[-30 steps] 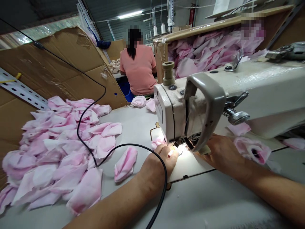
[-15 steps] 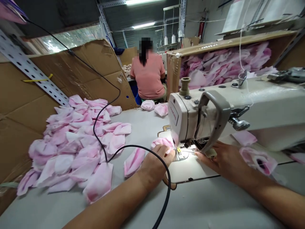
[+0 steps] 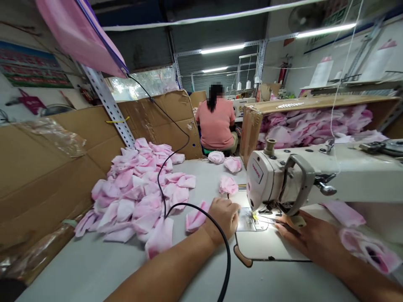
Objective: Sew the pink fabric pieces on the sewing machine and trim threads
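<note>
My left hand (image 3: 222,218) rests at the left edge of the sewing machine's needle plate (image 3: 245,220), fingers curled in; their inside is hidden. Just beyond it, apart from the fingers, lies a gathered pink fabric rosette (image 3: 228,185). A folded pink piece (image 3: 195,217) is by my left wrist. My right hand (image 3: 310,237) is low at the right of the needle, closed round a thin pointed metal tool (image 3: 271,219), perhaps tweezers, whose tip reaches toward the presser foot (image 3: 254,217). The white sewing machine (image 3: 262,176) stands over the plate, its lamp lit.
A heap of pink fabric pieces (image 3: 135,188) covers the table's left. A black cable (image 3: 227,251) loops over my left forearm. More rosettes (image 3: 216,157) lie at the back. Pink pieces (image 3: 370,247) sit by my right forearm. A cardboard box (image 3: 252,130) and a seated person (image 3: 216,121) are beyond.
The view has tilted up, so the scene sits lower and further right. The rosette that was at my left fingers now lies behind them, let go. My right hand stays by the needle.
</note>
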### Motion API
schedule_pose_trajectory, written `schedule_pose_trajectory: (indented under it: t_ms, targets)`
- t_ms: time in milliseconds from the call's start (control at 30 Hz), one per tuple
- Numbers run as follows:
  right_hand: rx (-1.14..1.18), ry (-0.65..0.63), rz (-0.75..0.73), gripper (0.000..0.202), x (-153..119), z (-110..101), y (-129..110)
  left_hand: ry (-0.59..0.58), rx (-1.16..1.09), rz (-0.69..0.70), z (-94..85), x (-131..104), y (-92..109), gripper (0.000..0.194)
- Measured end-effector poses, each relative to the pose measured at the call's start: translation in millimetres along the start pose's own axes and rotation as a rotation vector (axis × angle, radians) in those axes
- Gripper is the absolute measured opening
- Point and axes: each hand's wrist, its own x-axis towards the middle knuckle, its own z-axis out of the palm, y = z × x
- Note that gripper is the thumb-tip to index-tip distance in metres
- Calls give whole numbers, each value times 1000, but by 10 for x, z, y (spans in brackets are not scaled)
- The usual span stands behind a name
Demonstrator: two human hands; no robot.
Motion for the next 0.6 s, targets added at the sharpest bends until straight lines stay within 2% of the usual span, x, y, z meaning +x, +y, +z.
schedule_pose_trajectory:
  t_ms: [133, 267, 333, 467, 600]
  targets:
    - [-37, -12, -32, 27, -25, 34, 4, -10, 43, -93, -1, 19, 22, 50]
    - [-88, -49, -57, 29, 14, -3, 3, -146, 119, -238, -26, 76, 33, 63]
    - [-91, -117, -39, 30, 59, -59, -28, -179, 124, -226, -32, 106, 46, 61]
    - [-108, -224, 45, 29, 174, -157, -72, -216, 126, -154, -21, 184, 55, 38]
    - [-116, -329, 105, 27, 285, -266, -6, -211, 166, -108, 2, 251, 20, 30]
